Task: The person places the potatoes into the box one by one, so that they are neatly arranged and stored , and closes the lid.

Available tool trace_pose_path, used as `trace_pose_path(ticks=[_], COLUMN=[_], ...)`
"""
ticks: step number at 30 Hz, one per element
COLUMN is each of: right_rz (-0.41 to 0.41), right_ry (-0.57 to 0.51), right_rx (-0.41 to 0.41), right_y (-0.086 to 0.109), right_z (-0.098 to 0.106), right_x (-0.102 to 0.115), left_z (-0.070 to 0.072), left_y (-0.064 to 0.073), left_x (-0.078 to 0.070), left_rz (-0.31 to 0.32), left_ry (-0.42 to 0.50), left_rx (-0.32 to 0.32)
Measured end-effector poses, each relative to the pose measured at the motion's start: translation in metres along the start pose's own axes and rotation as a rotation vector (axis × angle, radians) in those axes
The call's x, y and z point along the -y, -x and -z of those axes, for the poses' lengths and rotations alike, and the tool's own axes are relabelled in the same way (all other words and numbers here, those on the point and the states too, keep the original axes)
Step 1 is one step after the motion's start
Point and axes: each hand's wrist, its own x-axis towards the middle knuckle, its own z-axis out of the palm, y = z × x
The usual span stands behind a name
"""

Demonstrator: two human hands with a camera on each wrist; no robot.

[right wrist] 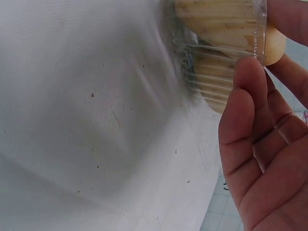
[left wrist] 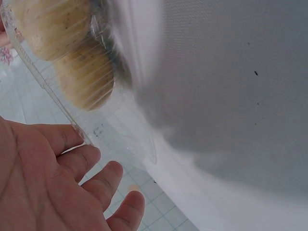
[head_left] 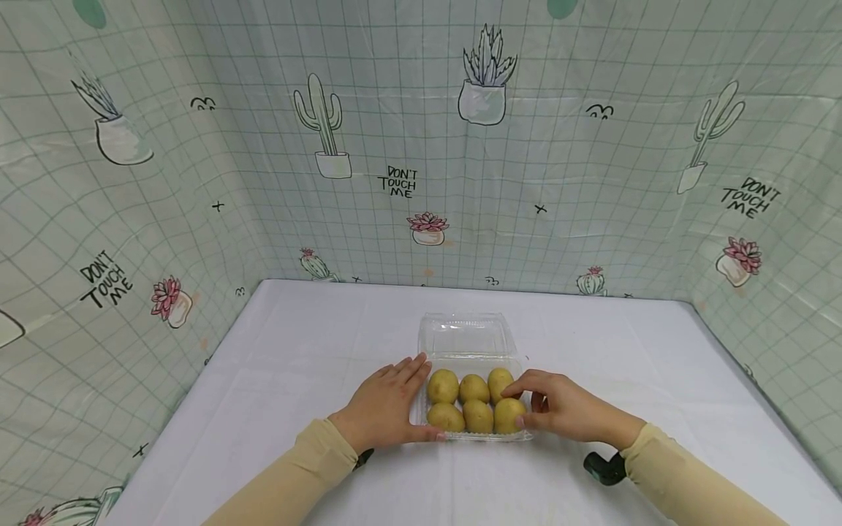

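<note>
A clear plastic clamshell box (head_left: 470, 437) holds several yellow potatoes (head_left: 444, 386) in two rows, its lid (head_left: 467, 334) folded back behind it. My left hand (head_left: 384, 405) lies along the box's left side, fingers extended and thumb at the front edge. In the left wrist view, its fingertips (left wrist: 115, 173) are beside the see-through wall. At the front right corner, my right hand (head_left: 566, 409) pinches a potato (head_left: 509, 416) between thumb and index finger. The other fingers bend beside the box's right wall, as the right wrist view shows; the potato (right wrist: 275, 44) sticks up past the rim.
A white cloth covers the table (head_left: 329, 321). Behind and at both sides hangs a gridded curtain (head_left: 526, 168) printed with potted cacti and lettering. Dark devices, one (head_left: 605, 468) at the right wrist, show beneath the sleeves.
</note>
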Motion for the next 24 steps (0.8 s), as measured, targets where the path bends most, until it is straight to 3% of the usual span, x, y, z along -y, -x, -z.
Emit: trace_pose_path(ticks=[15,24], right_rz=[0.005,-0.066], right_ry=[-0.013,-0.037], right_rx=[-0.065,-0.100], right_y=[0.0007,-0.0011], right_z=[0.0012,0.0020], right_x=[-0.0054,-0.0099], left_z=[0.0000,0.0006], left_y=[-0.0001,0.0009], left_x=[0.0003,0.0002], left_rz=[0.001,-0.004], left_ry=[-0.003,0.023], left_rx=[-0.005,-0.008])
